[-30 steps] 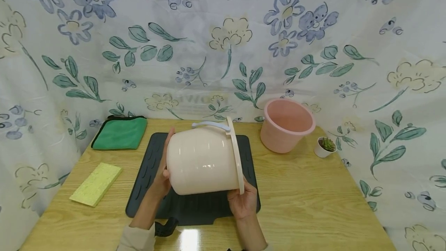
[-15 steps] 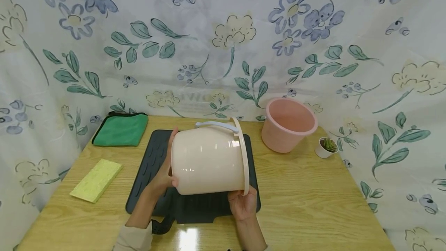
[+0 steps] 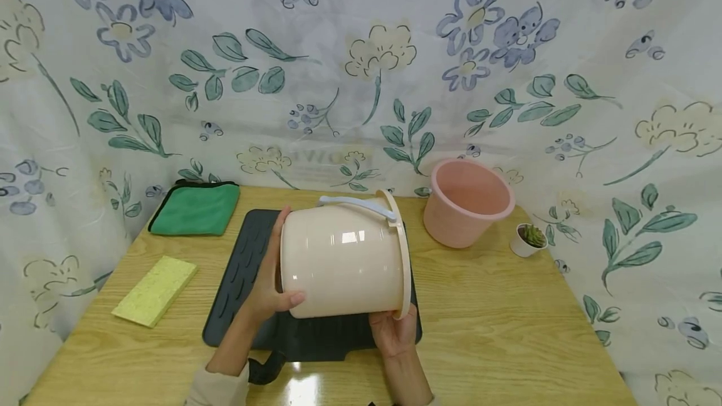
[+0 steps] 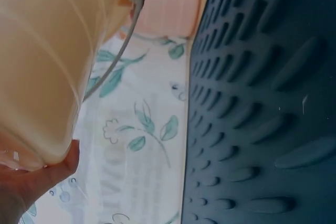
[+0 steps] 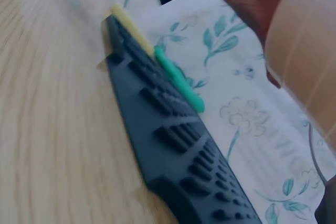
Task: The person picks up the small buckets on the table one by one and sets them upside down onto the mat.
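A cream bucket (image 3: 344, 262) with a pale blue handle (image 3: 358, 204) is held on its side in the air, its rim facing right. My left hand (image 3: 265, 287) grips the bucket's base end, thumb on the lower wall and fingers up along the bottom. At the lower part of the rim, my right hand (image 3: 395, 334) holds on from below, its fingertips partly hidden behind the wall. Beneath lies a dark ridged drying mat (image 3: 316, 337). In the left wrist view, the mat (image 4: 252, 103) stands apart from the bucket (image 4: 47, 66).
A pink bucket (image 3: 448, 224) stands at the back right, beside a small potted succulent (image 3: 527, 240). To the left are a green zip pouch (image 3: 194, 210) and a yellow sponge (image 3: 155, 291). A floral curtain (image 3: 361, 80) hangs behind the wooden table (image 3: 496, 331).
The cream bucket has shifted slightly right and turned a little about its length. My left thumb has slid further onto its wall, while the right hand stays at the rim.
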Tool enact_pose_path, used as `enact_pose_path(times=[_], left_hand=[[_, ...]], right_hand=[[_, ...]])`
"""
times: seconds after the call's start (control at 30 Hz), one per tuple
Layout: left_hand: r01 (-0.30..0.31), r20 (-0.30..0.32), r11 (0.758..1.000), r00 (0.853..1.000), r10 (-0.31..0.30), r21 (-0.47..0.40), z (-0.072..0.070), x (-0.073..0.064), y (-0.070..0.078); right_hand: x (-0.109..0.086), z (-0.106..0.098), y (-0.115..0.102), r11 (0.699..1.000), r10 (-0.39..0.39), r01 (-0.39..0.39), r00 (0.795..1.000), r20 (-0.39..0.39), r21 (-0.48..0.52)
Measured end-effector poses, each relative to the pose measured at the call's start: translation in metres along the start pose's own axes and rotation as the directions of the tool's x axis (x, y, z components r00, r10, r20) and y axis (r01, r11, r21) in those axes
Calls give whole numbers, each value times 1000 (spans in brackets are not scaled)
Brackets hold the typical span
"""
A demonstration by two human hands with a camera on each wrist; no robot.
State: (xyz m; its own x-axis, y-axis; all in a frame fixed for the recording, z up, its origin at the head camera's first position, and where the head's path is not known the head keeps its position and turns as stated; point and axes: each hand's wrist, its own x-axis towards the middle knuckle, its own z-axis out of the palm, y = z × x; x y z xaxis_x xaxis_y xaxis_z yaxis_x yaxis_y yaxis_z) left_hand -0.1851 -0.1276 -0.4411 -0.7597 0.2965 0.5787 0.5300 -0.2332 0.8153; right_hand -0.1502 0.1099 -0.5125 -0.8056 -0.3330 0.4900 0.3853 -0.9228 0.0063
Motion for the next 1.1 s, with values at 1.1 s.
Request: enact_pose_path(times=[1.1], left_hand=[[26,-84,492,992,98,870,-27,-4,46]], right_hand=[[-7,37,-86,-98,-206,-305,938,-280,-947]])
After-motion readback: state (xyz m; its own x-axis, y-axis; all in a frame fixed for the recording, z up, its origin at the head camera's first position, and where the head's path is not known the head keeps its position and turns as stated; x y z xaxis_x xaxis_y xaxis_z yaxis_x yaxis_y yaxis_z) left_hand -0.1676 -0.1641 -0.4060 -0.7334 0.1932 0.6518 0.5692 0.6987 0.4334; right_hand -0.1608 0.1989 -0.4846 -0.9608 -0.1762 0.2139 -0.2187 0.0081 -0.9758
